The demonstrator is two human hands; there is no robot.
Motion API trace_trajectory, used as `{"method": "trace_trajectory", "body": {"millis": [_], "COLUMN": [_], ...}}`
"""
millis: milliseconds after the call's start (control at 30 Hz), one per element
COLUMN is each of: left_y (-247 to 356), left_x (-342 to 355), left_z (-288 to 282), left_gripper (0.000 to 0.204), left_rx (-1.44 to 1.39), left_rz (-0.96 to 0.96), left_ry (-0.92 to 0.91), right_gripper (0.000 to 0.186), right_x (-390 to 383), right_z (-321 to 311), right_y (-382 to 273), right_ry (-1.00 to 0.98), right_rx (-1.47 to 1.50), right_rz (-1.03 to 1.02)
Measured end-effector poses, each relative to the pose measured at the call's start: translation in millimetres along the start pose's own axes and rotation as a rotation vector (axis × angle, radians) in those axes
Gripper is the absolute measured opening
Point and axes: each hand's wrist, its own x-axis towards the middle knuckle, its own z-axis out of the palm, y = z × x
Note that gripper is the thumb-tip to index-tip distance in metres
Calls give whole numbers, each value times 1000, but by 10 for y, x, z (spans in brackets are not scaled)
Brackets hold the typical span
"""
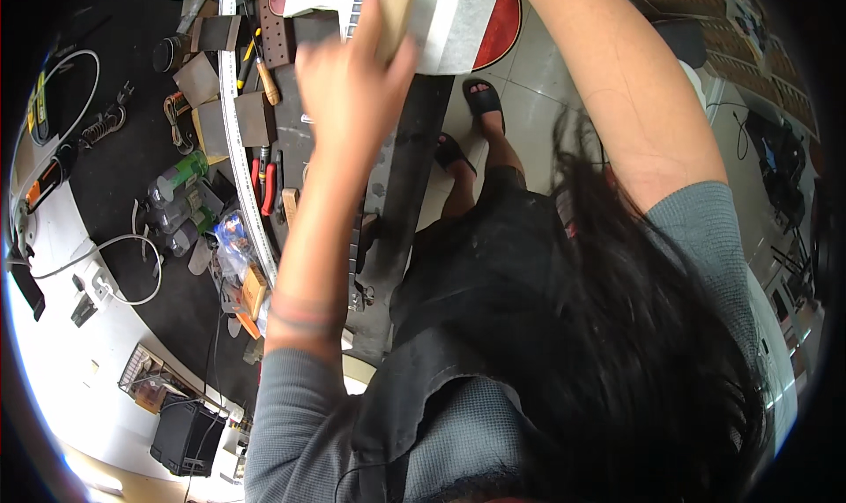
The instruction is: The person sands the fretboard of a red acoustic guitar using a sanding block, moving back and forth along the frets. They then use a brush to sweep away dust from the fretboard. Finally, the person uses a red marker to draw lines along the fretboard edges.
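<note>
My left hand [352, 84] is at the top centre, slightly blurred by motion. Its fingers close round a tan block [396, 18] that looks like wood. Under and beside the block lies an electric guitar body [500, 29] with a red edge, largely covered by white and grey sheets [441, 27]. Part of its fretted neck [355, 5] shows left of the block; my left forearm hides much of the rest. My right forearm [608, 53] reaches past the upper edge, so my right hand is out of the picture.
A dark workbench [410, 150] runs beneath the guitar. Left of it, a long white ruler-like strip [234, 124] borders red-handled pliers [268, 186], a wooden-handled tool [266, 80], dark blocks [256, 119] and a plastic bag [233, 243]. Cables [159, 265] lie farther left.
</note>
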Motion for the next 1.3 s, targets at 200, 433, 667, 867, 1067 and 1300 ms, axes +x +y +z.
{"method": "trace_trajectory", "body": {"millis": [200, 433, 667, 867, 1067, 1300], "left_y": [90, -43, 247, -25, 90, 6], "left_x": [230, -822, 551, -908, 470, -483], "left_z": [-45, -343, -36, -457, 7, -322], "left_gripper": [57, 73, 55, 73, 63, 65], "left_rx": [-24, -35, -95, -66, 67, 7], "left_rz": [-39, -44, -64, -82, -46, -74], "left_ry": [10, -125, 40, -158, -133, -170], "right_gripper": [54, 52, 51, 51, 53, 53], "right_x": [21, -33, 47, -20, 47, -37], "right_z": [15, 3, 103, 28, 30, -6], "right_y": [-32, 24, -27, 37, -96, -10], "right_ry": [-48, -10, 4, 17, 11, -8], "right_rx": [-20, -23, -27, -27, 8, 0], "right_rz": [-8, -2, -45, -7, -35, 22]}}
